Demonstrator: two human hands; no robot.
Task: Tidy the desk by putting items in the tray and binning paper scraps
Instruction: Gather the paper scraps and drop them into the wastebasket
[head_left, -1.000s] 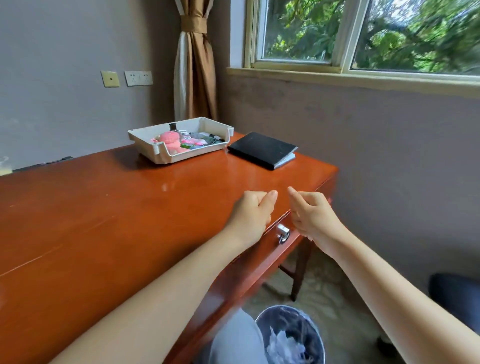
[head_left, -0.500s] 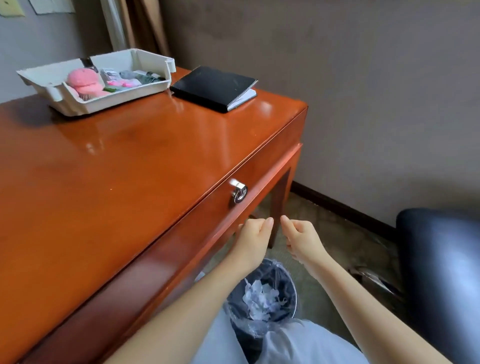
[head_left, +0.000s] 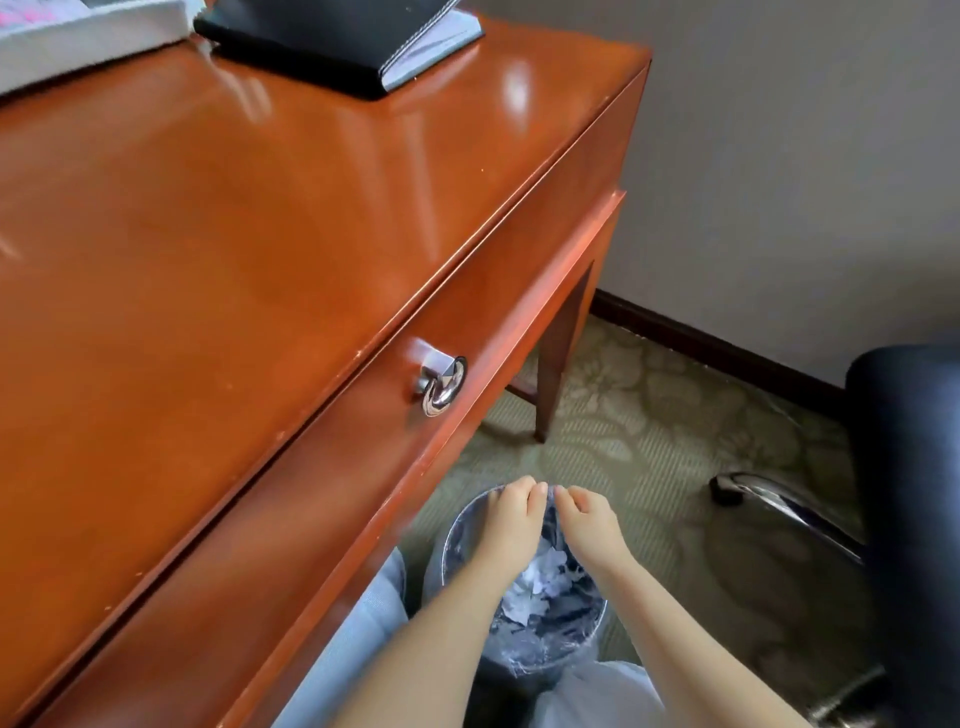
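A round bin (head_left: 545, 657) with a clear liner stands on the carpet beside the desk, between my knees, with white paper scraps (head_left: 540, 582) inside. My left hand (head_left: 511, 514) and my right hand (head_left: 589, 519) hover side by side over the bin's far rim, fingertips pinched together and almost touching each other. I see nothing held in either hand. Only a white corner of the tray (head_left: 93, 36) shows at the top left of the wooden desk (head_left: 208, 234).
A black notebook (head_left: 337, 36) lies on the desk next to the tray. The drawer front carries a metal ring pull (head_left: 441, 384). A dark office chair (head_left: 909, 467) with a chrome base (head_left: 779, 504) stands at the right, near the wall.
Both hands have dropped from desk-edge height down over the bin, staying close together with fingers closed. The view has tilted down, so the tray is almost out of sight.
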